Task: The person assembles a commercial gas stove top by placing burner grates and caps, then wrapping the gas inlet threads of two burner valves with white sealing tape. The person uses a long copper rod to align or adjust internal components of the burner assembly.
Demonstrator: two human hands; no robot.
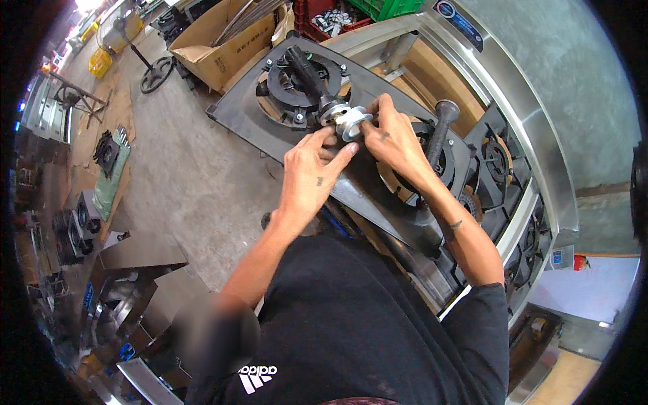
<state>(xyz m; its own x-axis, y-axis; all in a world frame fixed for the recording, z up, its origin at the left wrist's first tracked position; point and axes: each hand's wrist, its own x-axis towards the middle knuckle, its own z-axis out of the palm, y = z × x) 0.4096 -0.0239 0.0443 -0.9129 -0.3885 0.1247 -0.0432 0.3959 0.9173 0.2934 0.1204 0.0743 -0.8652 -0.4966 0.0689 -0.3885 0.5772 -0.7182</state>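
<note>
Steel cooker body (pixel 540 135): a long stainless unit that runs from upper centre to the lower right; its far end is cut off by the dark rim of the view.
Black top plate (pixel 250 108): a dark metal panel with round burner openings that lies across the cooker; its near part is hidden behind the arms and the black shirt.
Cardboard box (pixel 216 47): open, on the floor behind the plate, with long rods inside; its top is cut off.
Burner pipe (pixel 307 71): a black tube that lies over the left opening and ends at the small fitting.
Second black pipe (pixel 440 131): stands in the next opening, its lower part hidden by the right wrist.
Left hand (pixel 310 175): fingers half stretched, the fingertips touch the small fitting from below; a firm grip I cannot tell.
Right hand (pixel 391 138): closed around the fitting from the right side, thumb and fingers pinch it.
Small silver fitting (pixel 351 121): a round, shiny part at the end of the burner pipe, between both hands; its exact shape is hard to see, because the fingers cover part of it.
</note>
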